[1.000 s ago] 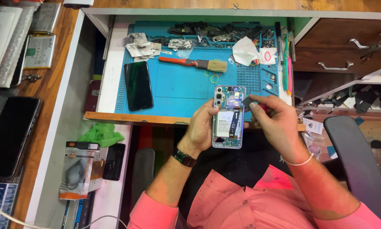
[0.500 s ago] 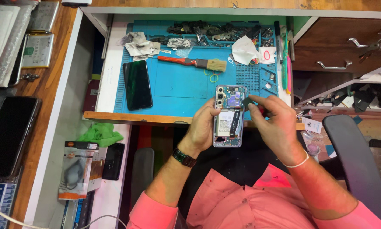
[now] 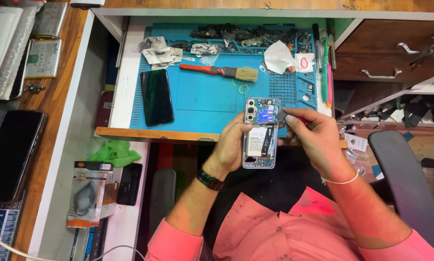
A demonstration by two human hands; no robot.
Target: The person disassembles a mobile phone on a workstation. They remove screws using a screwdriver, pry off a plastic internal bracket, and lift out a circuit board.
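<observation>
left hand (image 3: 231, 147) gripping opened phone (image 3: 260, 133) at blue mat's (image 3: 202, 104) near edge | right hand (image 3: 316, 140) pinching a small, possibly red-handled tool, tip hidden | white tag (image 3: 303, 62) lying at mat's far-right corner

Two hands, left (image 3: 232, 147) and right (image 3: 313, 140), hold one opened phone (image 3: 259, 133). On the blue mat (image 3: 202, 99): one black phone (image 3: 156, 96), one brush (image 3: 220, 72), two rubber bands (image 3: 241, 86). Left of the mat, one more dark phone (image 3: 9, 154).
</observation>
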